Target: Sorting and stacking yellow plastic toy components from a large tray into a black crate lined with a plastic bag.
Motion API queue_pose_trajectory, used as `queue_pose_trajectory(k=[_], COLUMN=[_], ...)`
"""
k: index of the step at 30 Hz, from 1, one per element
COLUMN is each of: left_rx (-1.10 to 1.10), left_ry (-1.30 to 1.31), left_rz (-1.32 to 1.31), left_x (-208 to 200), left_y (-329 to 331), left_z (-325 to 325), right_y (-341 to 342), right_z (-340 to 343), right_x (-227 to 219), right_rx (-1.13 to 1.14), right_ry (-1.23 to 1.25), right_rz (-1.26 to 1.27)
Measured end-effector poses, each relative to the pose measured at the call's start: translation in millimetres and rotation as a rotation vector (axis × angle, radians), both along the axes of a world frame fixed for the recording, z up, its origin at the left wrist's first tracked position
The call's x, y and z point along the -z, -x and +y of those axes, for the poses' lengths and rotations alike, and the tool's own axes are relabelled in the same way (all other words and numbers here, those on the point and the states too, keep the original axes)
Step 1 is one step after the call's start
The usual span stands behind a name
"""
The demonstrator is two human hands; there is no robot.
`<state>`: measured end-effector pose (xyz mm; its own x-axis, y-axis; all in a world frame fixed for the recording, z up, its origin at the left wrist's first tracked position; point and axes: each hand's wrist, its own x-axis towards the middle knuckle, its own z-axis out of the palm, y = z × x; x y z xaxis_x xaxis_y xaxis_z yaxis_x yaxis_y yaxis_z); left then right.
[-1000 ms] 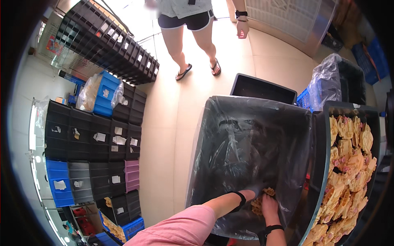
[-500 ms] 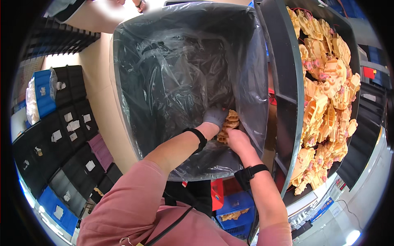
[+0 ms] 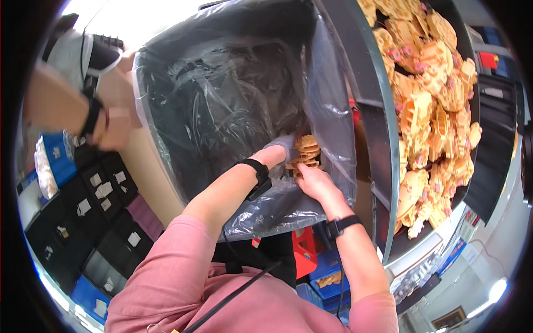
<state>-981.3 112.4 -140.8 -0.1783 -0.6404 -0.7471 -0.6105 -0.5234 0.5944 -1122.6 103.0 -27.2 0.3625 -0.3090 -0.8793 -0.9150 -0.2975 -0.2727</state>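
Both my arms reach into a large bin lined with a clear plastic bag [image 3: 222, 111]. Low on its right side stand several tan, ribbed plastic parts [image 3: 308, 145], packed close together. My left hand [image 3: 282, 145], in a grey glove, presses against their left side, its fingertips partly hidden. On their near side my right hand [image 3: 315, 180] is closed, its fingers curled on the parts' edge. Both hands hold the parts between them, down at the bag's bottom.
Close on the right stands a black crate [image 3: 383, 119] heaped with tan plastic castings [image 3: 433, 116]. Another person's arm [image 3: 108, 125] reaches in from the left. Stacked black boxes [image 3: 78, 216] stand at lower left; a red bin [image 3: 303, 254] and blue crates [image 3: 327, 277] sit below.
The view has shifted a little, so the bin sits further left. Another person's arm has come in at the left. My hands stay at the parts, with the right fingers further onto them.
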Motion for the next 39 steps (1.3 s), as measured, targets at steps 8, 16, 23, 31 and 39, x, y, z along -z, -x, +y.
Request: queue_pose_trajectory(k=[8, 16, 23, 31, 39], left_rx=[-0.118, -0.028, 0.039, -0.176, -0.419], left_ry=[0.117, 0.031, 0.121, 0.125, 0.316], left_rz=[-0.054, -0.063, -0.135, -0.150, -0.156], left_x=[-10.7, 4.5, 12.6, -63.7, -108.3], left_y=[-0.5, 8.6, 10.6, -14.4, -45.2], left_z=[18.8, 20.3, 24.0, 12.4, 46.2], right_y=[11.7, 39.9, 108.8, 157.8, 230.9], right_z=[57.8, 87.8, 138.6, 165.2, 126.4], right_x=[-123.3, -137.8, -193.0, -261.7, -289.5], right_rx=[0.626, 0.852, 1.168, 1.288, 1.282], right_ry=[-0.001, 0.219, 0.346, 0.495, 0.715], right_rz=[-0.504, -0.529, -0.343, -0.374, -0.548])
